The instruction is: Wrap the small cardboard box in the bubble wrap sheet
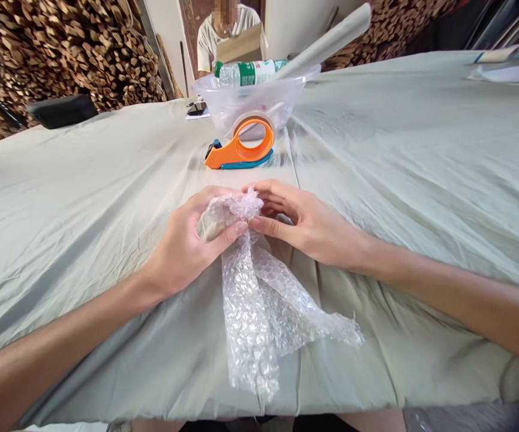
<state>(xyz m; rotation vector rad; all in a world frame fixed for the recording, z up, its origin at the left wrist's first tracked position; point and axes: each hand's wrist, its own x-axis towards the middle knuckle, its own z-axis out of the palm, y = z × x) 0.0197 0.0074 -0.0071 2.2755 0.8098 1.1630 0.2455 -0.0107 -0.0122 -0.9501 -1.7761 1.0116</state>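
A sheet of clear bubble wrap is bunched at its far end, and its loose part spreads over the cloth toward me. My left hand curls round the bunched end from the left, thumb pressed on top. From the right, my right hand pinches the same bunch between thumb and fingers. Whether anything lies inside the bunched wrap, I cannot tell. Just beyond my hands stands an orange tape dispenser with a blue base and a roll of tape on it.
Behind the dispenser is a clear plastic basin holding a green-labelled bottle and a long white roll. A black case lies at the far left. A person is beyond the cloth-covered table. Stacked wood lines the back.
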